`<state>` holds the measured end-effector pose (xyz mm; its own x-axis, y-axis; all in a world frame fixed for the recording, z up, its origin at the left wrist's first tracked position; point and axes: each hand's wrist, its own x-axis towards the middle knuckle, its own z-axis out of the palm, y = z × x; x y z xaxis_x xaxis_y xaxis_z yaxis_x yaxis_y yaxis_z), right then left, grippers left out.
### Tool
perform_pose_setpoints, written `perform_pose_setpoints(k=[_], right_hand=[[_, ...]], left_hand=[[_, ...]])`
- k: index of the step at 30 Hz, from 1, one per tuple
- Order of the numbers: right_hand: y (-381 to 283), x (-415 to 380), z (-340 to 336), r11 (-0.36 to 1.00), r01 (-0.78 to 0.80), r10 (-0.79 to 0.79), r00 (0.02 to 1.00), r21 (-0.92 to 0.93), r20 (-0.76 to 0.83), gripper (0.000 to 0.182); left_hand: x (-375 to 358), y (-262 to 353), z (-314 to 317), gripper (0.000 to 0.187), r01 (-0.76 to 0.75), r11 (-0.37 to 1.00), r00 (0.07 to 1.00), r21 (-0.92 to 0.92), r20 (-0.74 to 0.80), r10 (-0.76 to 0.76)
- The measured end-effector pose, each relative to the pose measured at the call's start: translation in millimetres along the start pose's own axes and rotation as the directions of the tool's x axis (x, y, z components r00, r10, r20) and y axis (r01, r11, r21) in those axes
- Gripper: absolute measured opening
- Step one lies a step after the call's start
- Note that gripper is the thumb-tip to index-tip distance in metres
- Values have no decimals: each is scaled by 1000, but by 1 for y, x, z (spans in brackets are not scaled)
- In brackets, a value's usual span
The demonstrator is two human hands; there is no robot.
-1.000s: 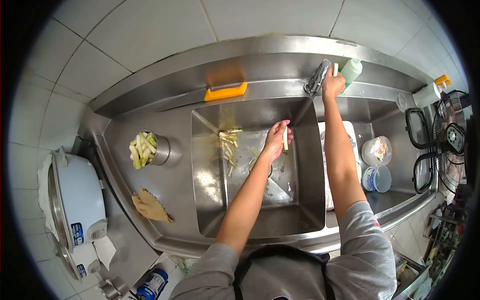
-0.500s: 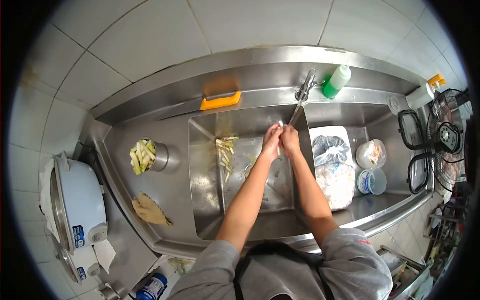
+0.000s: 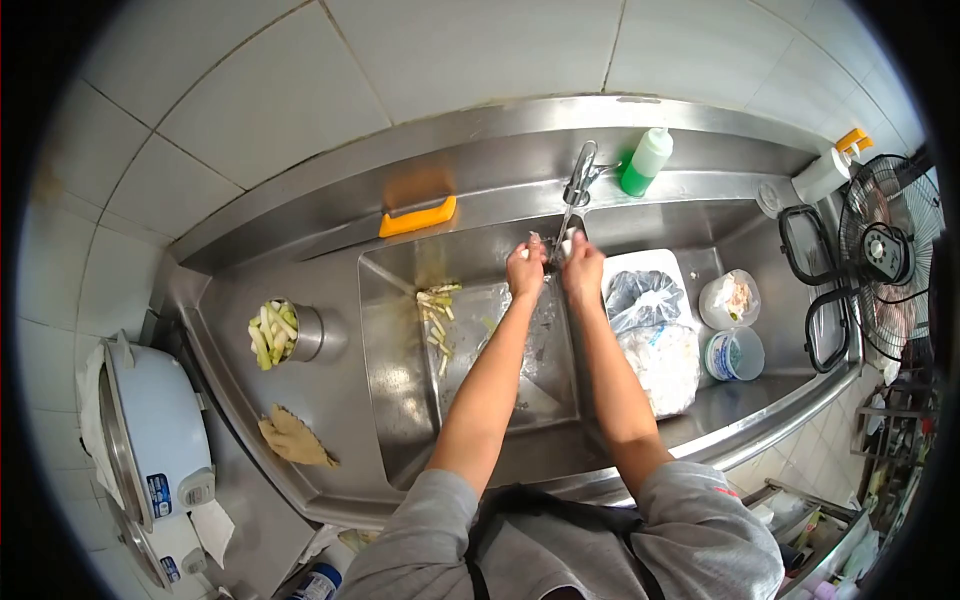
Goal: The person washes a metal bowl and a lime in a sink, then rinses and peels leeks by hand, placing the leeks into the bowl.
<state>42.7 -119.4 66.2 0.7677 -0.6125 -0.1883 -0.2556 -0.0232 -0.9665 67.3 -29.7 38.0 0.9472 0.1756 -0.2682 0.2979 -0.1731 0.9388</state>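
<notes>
My left hand (image 3: 525,270) is closed beside the running water, fingers curled in. A whitish bit shows at its fingertips, too small to name. On the other side of the stream, my right hand (image 3: 583,268) is closed on a short white piece (image 3: 568,241), perhaps of a vegetable stalk. Both hands are over the sink basin (image 3: 400,400), just below the faucet (image 3: 580,175). Pale green stalk trimmings (image 3: 436,312) lie at the basin's left side. On the left drainboard, a metal container (image 3: 310,333) holds several cut whitish-green stalks (image 3: 272,330).
An orange-handled tool (image 3: 418,217) and a green soap bottle (image 3: 647,163) are along the back ledge. In the right compartment sit a white tray (image 3: 610,282) with bagged items and two plastic tubs (image 3: 735,355). A brown cloth-like piece (image 3: 296,437) lies left; a fan (image 3: 885,255) stands right.
My hands, together half a second ago, are now apart on either side of the water stream. The whole view has shifted slightly, so fixed things appear further left.
</notes>
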Motion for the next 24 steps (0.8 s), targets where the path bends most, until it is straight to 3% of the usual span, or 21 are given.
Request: perform_pose_setpoints(k=[1, 2, 3, 4, 5, 6, 7, 9, 10, 13, 15, 17, 19, 20, 21, 22, 23, 24], right_hand=[[-23, 6, -5, 959, 174, -211, 966, -222, -152, 43], [-45, 11, -11, 916, 148, -245, 942, -374, -228, 46], [-64, 21, -14, 960, 191, -237, 944, -205, -228, 51], [-79, 31, -13, 950, 266, -303, 912, -162, -278, 55], [-92, 42, -12, 945, 254, -307, 906, -208, -290, 52], [-102, 54, -9, 937, 242, -314, 900, -252, -301, 50], [-105, 71, -7, 937, 247, -316, 900, -248, -299, 50], [-96, 105, -2, 963, 101, -183, 924, -250, -335, 42], [-96, 108, -1, 987, 65, -111, 937, -146, -331, 38], [-91, 111, 0, 990, 68, -103, 948, -122, -302, 39], [-85, 111, 3, 993, 60, -90, 947, -104, -309, 37], [-88, 100, 0, 997, -6, 33, 934, 78, -355, 36], [-64, 102, 2, 985, 98, -49, 948, 143, -314, 38], [-50, 93, 3, 982, 170, -142, 953, 87, -267, 37], [-35, 77, 7, 993, 56, -78, 975, -109, -207, 40], [-38, 40, 4, 970, 44, -50, 999, -240, -20, 35], [0, 26, 19, 989, 43, -36, 998, -143, 54, 27], [5, -2, 22, 983, 79, -67, 995, -167, 75, 24]], left_hand=[[4, -4, 0, 33, -113, 993, 994, 28, -4, 113], [-1, -9, 7, 27, -342, 927, 898, 155, -236, 371], [-1, -7, 1, 27, -342, 926, 897, 161, -237, 372], [-2, 1, -7, 24, -7, 1000, 998, 13, 60, 7], [-4, 7, -12, 22, 358, 933, 865, -22, 384, -323], [-6, 9, -13, 12, 430, 902, 804, -47, 475, -358], [-9, 11, -11, 12, 425, 904, 808, -49, 472, -354], [-14, 17, -6, 16, 567, 770, 741, -294, 591, -320], [-19, 28, -6, 13, 589, 739, 737, -326, 592, -326], [-23, 44, -6, 15, 633, 696, 696, -339, 642, -321], [-23, 46, -4, 14, 635, 680, 713, -366, 616, -334], [-20, 46, 0, 15, 621, 664, 749, -416, 563, -349], [-14, 42, 4, 15, 614, 643, 764, -458, 552, -336], [-10, 36, 7, 16, 612, 620, 773, -491, 538, -336], [-5, 25, 11, 16, 613, 619, 772, -491, 541, -335], [2, 12, 15, 17, 594, 639, 781, -489, 542, -311], [3, 3, 17, 20, 577, 658, 787, -483, 542, -293], [-14, 12, 9, 22, 605, 478, 791, -636, 546, -275]])
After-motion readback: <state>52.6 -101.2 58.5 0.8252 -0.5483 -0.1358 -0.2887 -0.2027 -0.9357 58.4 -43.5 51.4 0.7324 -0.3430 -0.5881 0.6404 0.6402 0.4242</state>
